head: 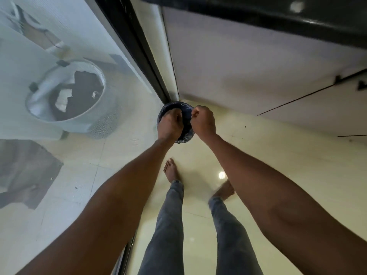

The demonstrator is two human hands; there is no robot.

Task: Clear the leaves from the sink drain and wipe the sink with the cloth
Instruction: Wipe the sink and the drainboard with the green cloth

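A small round bin lined with a dark blue plastic bag (186, 130) stands on the floor in the corner by the door track. My left hand (170, 124) reaches down into the bin's mouth, fingers curled; what it holds is hidden. My right hand (202, 121) is clenched on the bag's rim at the bin's right edge. No sink, leaves or cloth can be seen.
A mesh screen door (83, 135) with a black frame (139, 46) fills the left; behind it stands a white bucket (79, 118). White cabinet doors (258, 66) rise on the right under a black countertop edge (278, 18). My bare feet stand on glossy cream floor tiles (278, 151).
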